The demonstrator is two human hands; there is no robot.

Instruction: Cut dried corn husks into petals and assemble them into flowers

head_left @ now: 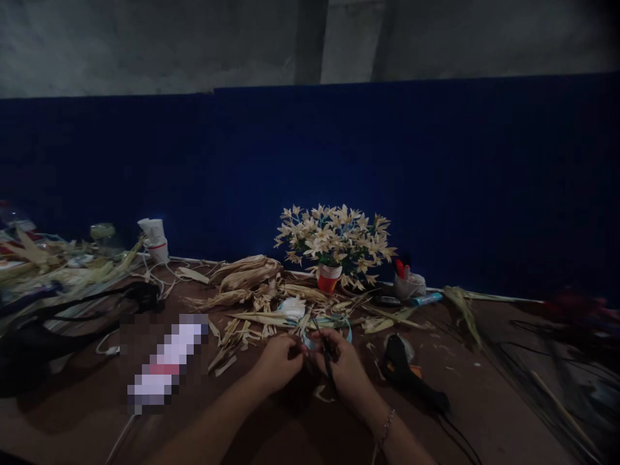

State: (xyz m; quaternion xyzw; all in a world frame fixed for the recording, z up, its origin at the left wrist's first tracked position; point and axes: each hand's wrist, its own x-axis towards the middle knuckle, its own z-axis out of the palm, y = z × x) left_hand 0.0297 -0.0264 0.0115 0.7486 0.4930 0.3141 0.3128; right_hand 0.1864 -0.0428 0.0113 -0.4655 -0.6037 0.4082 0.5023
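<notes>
My left hand (281,360) and my right hand (343,365) are close together at the table's front middle. The left fingers are pinched at one end of a light blue strip (309,343), which looks like ribbon or tape. A slim dark tool (328,356) is gripped in my right hand, pointing away from me; its kind is unclear in the dim light. Just beyond my hands lie scattered dry corn husk strips (261,318) and a crumpled white piece (292,307). Behind them, pale husk-like flowers (334,236) rise from a red and white cup (329,278).
A black glue gun (404,368) with a cord lies right of my hands. On the left are a pixelated blurred patch (167,365), a black strap-like object (29,349) and a white cup (157,242). Husk bundles (249,274) lie before the blue wall panel (242,168).
</notes>
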